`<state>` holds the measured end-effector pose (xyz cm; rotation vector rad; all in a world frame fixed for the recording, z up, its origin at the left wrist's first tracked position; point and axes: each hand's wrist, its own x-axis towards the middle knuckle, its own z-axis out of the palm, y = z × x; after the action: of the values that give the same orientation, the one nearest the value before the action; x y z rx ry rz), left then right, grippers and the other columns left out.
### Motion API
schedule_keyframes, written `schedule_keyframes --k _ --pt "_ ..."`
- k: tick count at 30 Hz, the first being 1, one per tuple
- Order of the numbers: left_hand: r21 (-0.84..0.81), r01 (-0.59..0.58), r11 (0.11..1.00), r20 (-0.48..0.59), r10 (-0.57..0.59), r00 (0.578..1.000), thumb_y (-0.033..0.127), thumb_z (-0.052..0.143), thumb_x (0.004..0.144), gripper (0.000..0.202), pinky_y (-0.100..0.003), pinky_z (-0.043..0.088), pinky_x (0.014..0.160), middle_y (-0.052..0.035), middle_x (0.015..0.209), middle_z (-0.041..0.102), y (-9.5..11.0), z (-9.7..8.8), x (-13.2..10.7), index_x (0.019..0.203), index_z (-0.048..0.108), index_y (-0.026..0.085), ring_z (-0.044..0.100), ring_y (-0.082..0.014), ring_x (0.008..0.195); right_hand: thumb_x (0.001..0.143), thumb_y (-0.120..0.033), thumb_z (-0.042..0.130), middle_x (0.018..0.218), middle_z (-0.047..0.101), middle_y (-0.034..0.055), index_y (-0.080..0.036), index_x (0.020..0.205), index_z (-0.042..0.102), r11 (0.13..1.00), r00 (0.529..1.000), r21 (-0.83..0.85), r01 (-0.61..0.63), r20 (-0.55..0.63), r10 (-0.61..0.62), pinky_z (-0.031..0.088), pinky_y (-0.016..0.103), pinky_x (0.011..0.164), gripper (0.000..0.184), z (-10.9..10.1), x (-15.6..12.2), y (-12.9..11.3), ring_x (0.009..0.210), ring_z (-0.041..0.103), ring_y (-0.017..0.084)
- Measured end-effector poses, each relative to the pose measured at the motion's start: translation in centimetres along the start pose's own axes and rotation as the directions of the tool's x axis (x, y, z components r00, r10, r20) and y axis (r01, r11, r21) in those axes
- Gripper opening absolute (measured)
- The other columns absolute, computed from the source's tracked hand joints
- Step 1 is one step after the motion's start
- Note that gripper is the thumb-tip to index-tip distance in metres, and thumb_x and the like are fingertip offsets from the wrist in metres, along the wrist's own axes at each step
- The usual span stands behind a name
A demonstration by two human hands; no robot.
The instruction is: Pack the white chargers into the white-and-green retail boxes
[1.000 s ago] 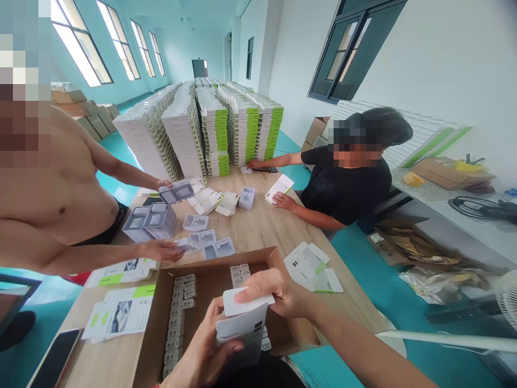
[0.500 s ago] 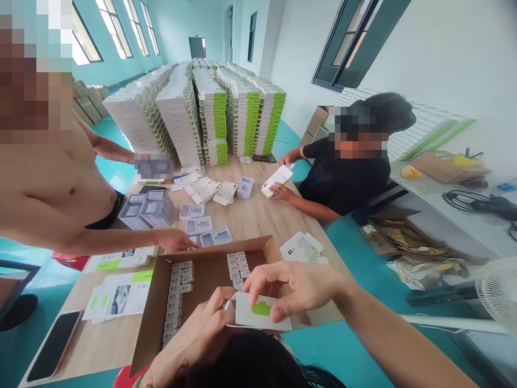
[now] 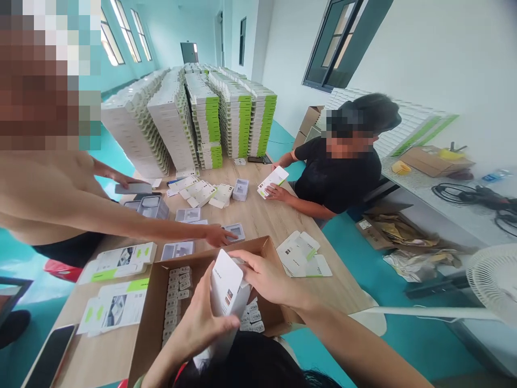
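Observation:
Both my hands hold a small white carton (image 3: 226, 293) upright over an open cardboard box (image 3: 151, 323) at the near edge of the wooden table (image 3: 262, 221). My left hand (image 3: 202, 323) wraps its lower part from the left. Closed on the carton's top end are the fingers of my right hand (image 3: 264, 277). Rows of small white chargers (image 3: 177, 302) lie inside the box.
A shirtless person at left reaches a hand (image 3: 218, 235) to a plastic tray (image 3: 236, 231) just beyond the box. A person in black (image 3: 339, 172) at right holds a carton. Tall stacks of white-green boxes (image 3: 202, 124) fill the far table. Flat cartons (image 3: 302, 256), a phone (image 3: 50, 355) and a fan (image 3: 493, 283) lie nearby.
I turned the carton from flat to upright and raised it. The shirtless person's hand slid right towards the tray by the box. The view shifted slightly.

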<state>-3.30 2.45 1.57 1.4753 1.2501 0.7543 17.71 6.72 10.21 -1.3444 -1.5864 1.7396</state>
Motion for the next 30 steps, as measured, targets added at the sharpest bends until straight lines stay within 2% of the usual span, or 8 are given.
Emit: schedule_keyframes --k 2,5,7,11,16,20,25,30 --pt "0.119 -0.001 0.993 -0.053 0.007 0.999 0.042 0.090 0.061 0.112 -0.067 0.027 0.122 -0.0202 0.156 0.048 0.0 0.7 -0.2 0.156 0.034 0.021 0.041 -0.0467 0.146 0.106 -0.031 0.047 0.115 0.073 0.0063 -0.029 0.143 0.063 1.000 1.000 0.007 -0.007 -0.019 0.007 0.058 0.026 0.057 0.040 0.4 0.2 0.4 0.082 0.071 0.019" --pt "0.109 0.027 0.994 -0.012 -0.026 1.000 0.033 0.082 0.067 0.096 -0.060 0.039 0.116 -0.0176 0.148 0.055 0.4 0.9 -0.3 0.151 0.037 0.021 0.052 -0.0403 0.136 0.108 -0.042 0.044 0.118 0.070 0.0080 -0.028 0.145 0.062 1.000 1.000 0.016 -0.001 0.005 0.001 0.061 0.028 0.061 0.043 0.0 0.2 0.6 0.089 0.070 0.020" --pt "0.052 0.040 0.998 0.024 -0.041 0.999 0.032 0.079 0.070 0.090 -0.056 0.045 0.112 -0.0165 0.146 0.056 0.7 0.6 -0.4 0.149 0.037 0.021 0.056 -0.0369 0.132 0.108 -0.044 0.043 0.121 0.069 0.0085 -0.027 0.152 0.055 0.999 0.996 0.043 -0.014 0.094 0.010 0.062 0.028 0.064 0.049 -0.8 -0.1 0.6 0.093 0.069 0.021" --pt "-0.007 0.040 0.999 -0.015 -0.040 0.999 0.027 0.078 0.068 0.092 -0.050 0.053 0.104 -0.0158 0.143 0.059 1.3 0.5 -0.9 0.149 0.035 0.022 0.060 -0.0357 0.128 0.099 -0.029 0.052 0.129 0.066 0.0088 -0.027 0.164 0.036 0.998 0.961 0.053 -0.021 0.275 0.006 0.060 0.031 0.077 0.067 -1.8 -1.3 0.2 0.105 0.066 0.021" --pt "0.023 -0.024 0.999 -0.106 0.026 0.994 0.029 0.078 0.067 0.097 -0.049 0.057 0.098 -0.0154 0.140 0.061 1.9 0.9 -1.5 0.151 0.032 0.022 0.064 -0.0362 0.123 0.091 -0.028 0.066 0.155 0.055 0.0109 -0.027 0.166 0.032 0.977 0.973 -0.089 0.194 0.145 -0.180 0.049 0.046 0.109 0.082 -0.8 -3.2 -0.3 0.130 0.059 0.030" --pt "0.044 -0.108 0.993 -0.116 0.112 0.987 0.029 0.076 0.067 0.097 -0.052 0.056 0.100 -0.0150 0.141 0.059 2.0 1.0 -1.8 0.153 0.031 0.024 0.064 -0.0364 0.124 0.095 -0.022 0.057 0.158 0.053 0.0127 -0.026 0.166 0.028 0.981 0.982 0.061 0.185 0.038 -0.187 0.053 0.045 0.105 0.077 1.2 -4.0 -0.2 0.125 0.065 0.027" --pt "0.167 -0.195 0.966 -0.180 0.225 0.958 0.028 0.075 0.066 0.095 -0.058 0.052 0.103 -0.0198 0.141 0.055 1.5 1.3 -2.4 0.150 0.033 0.021 0.061 -0.0400 0.125 0.084 -0.005 0.060 0.167 0.041 0.0108 -0.029 0.164 0.034 0.927 0.940 -0.210 0.310 -0.082 -0.332 0.040 0.047 0.122 0.088 3.5 -4.4 0.3 0.149 0.047 0.029" --pt "0.081 -0.194 0.978 -0.218 0.207 0.954 0.037 0.074 0.071 0.097 -0.060 0.050 0.108 -0.0190 0.140 0.055 0.7 1.2 -3.3 0.154 0.028 0.022 0.061 -0.0402 0.129 0.092 -0.019 0.067 0.173 0.029 0.0169 -0.028 0.155 0.052 0.814 0.919 -0.431 0.390 0.121 -0.376 0.053 0.048 0.109 0.066 3.2 -4.5 -0.1 0.148 0.049 0.036"
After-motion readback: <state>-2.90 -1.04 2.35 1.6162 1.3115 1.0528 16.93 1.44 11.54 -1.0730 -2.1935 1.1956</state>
